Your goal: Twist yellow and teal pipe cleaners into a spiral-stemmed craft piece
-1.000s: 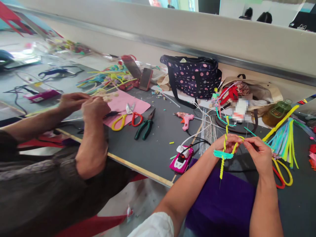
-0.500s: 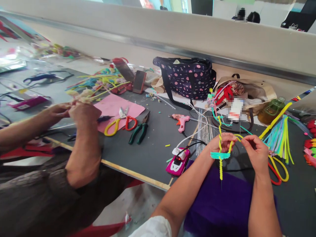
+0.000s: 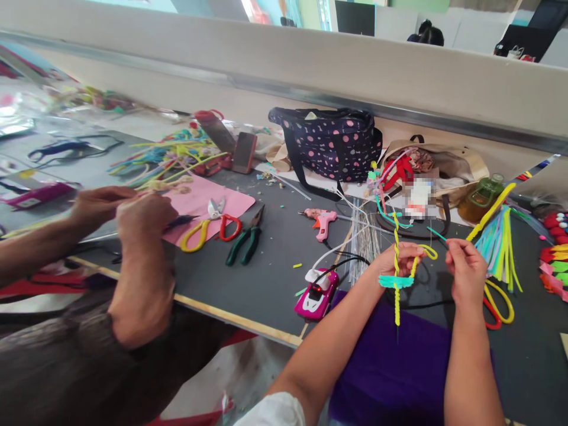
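My left hand (image 3: 404, 259) is closed on a yellow pipe cleaner (image 3: 396, 307), twisted and hanging upright with a thin dark tip at its lower end. A short fuzzy teal piece (image 3: 390, 282) crosses it just below my fingers. From the same fingers a yellow strand bends into a small loop (image 3: 431, 252) toward the right. My right hand (image 3: 465, 263) is just right of that loop and apart from it, thumb and fingers pinched together. A thin teal stem (image 3: 436, 234) ends at its fingertips; whether they grip it cannot be made out.
A pink glue gun (image 3: 322, 222), a magenta power strip (image 3: 317, 296) and bundled wires (image 3: 366, 242) are left of my hands. Red-and-yellow-handled scissors (image 3: 501, 302) lie to the right. Bags (image 3: 332, 142) stand behind. Another person's hands (image 3: 142, 216) work at left, near scissors and pliers (image 3: 246, 236).
My right hand has let go of the yellow strand and moved slightly right. The strand's free part now curls into a loop. The view has shifted a little.
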{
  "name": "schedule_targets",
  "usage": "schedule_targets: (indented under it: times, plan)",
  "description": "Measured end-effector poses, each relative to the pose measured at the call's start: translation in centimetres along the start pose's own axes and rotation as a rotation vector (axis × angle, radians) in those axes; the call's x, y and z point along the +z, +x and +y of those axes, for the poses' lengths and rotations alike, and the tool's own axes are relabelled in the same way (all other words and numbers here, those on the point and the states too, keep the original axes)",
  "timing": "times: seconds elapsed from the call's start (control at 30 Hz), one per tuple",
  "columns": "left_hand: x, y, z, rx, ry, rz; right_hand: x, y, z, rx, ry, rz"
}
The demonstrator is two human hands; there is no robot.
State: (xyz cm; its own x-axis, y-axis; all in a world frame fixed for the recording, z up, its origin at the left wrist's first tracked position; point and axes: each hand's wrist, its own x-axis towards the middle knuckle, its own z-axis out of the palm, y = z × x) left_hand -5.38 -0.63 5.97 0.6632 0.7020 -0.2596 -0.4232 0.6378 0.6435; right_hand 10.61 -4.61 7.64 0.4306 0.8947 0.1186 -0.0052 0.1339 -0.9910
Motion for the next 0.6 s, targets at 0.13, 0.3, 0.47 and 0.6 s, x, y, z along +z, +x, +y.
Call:
schedule_targets:
  times: [0.13, 0.3, 0.47, 0.6]
  plan:
    - [-0.2, 0.3, -0.2, -0.024, 0.013, -0.002, -0.4, 0.9, 0.7, 0.025, 0.183, 0.201]
    - [-0.3, 0.5, -0.2, -0.027, 0.013, 0.011, 0.0, 0.4, 0.4, 0.082, 0.121, 0.073]
    - [-0.1, 0.3, 0.0, 0.012, -0.011, 0.057, 0.6, -0.8, -0.2, 0.098, -0.037, -0.299]
    - [-0.3, 0.4, 0.0, 0.026, -0.013, 0.03, 0.5, -0.9, -0.2, 0.081, -0.141, -0.396]
